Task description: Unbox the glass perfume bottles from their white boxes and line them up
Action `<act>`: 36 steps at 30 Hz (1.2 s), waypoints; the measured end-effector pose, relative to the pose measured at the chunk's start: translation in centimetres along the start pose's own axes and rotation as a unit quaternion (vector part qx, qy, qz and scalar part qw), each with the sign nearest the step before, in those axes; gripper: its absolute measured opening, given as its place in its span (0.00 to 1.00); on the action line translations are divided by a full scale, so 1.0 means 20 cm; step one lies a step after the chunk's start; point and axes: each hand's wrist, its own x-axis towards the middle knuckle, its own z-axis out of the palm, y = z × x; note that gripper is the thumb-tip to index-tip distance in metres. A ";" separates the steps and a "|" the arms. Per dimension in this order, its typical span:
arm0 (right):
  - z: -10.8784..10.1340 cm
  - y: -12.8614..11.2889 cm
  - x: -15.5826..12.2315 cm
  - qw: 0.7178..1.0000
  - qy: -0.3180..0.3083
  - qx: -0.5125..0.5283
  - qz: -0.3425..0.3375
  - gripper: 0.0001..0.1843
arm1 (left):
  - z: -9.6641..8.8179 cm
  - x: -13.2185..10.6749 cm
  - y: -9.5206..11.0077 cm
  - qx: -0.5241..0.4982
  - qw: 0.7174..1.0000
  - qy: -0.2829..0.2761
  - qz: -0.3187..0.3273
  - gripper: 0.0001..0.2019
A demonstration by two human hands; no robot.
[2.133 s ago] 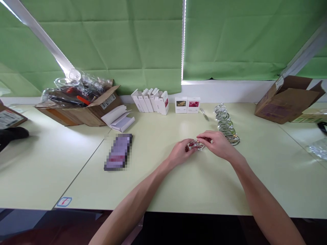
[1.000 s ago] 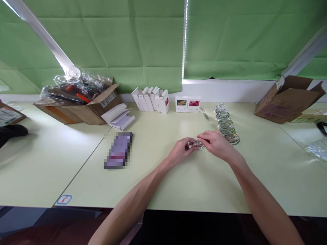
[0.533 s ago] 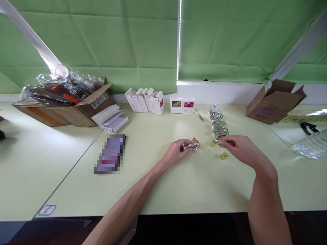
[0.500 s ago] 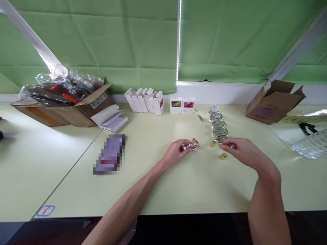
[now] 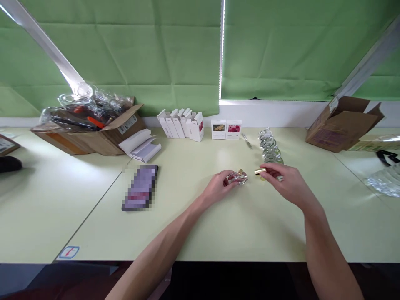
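A clear glass bottle with a gold neck [image 5: 240,177] rests on the table, and my left hand [image 5: 218,186] is closed around its left side. Just to the right, my right hand [image 5: 283,180] pinches a shiny gold cap [image 5: 260,171] by its right end, tilted nearly level and apart from the bottle. Behind the right hand stretches a row of clear glass bottles [image 5: 269,146]; the hand partly hides the nearest ones. A small yellowish patch shows below the held cap, too covered to make out.
White small boxes [image 5: 181,124] and two picture-fronted boxes [image 5: 226,130] stand at the back, near a pen [image 5: 246,141]. Cardboard boxes sit left [image 5: 90,139] and right [image 5: 340,123]. A blurred purple item [image 5: 140,187] and folded white paper [image 5: 142,146] lie left.
My right hand has taken hold of a gold cap and moved it toward the bottle, turned on its side. My left hand keeps its grip. The view has shifted slightly.
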 end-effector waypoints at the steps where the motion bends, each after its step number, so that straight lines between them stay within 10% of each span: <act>1: 0.02 -0.04 0.01 0.999 0.006 0.022 -0.030 0.14 | 0.00 0.00 0.00 -0.002 1.000 0.002 0.000 0.15; 24: 0.27 -0.08 0.10 0.995 -0.018 0.016 -0.100 0.03 | 0.01 0.00 -0.01 -0.037 0.999 0.002 0.023 0.12; 33: 0.26 -0.04 0.06 0.995 -0.062 -0.019 -0.079 0.27 | 0.00 0.00 -0.01 -0.027 0.999 0.003 0.046 0.12; 36: 0.27 -0.01 0.06 0.991 -0.098 -0.043 -0.084 0.15 | -0.01 -0.01 0.00 -0.031 0.998 0.001 0.054 0.11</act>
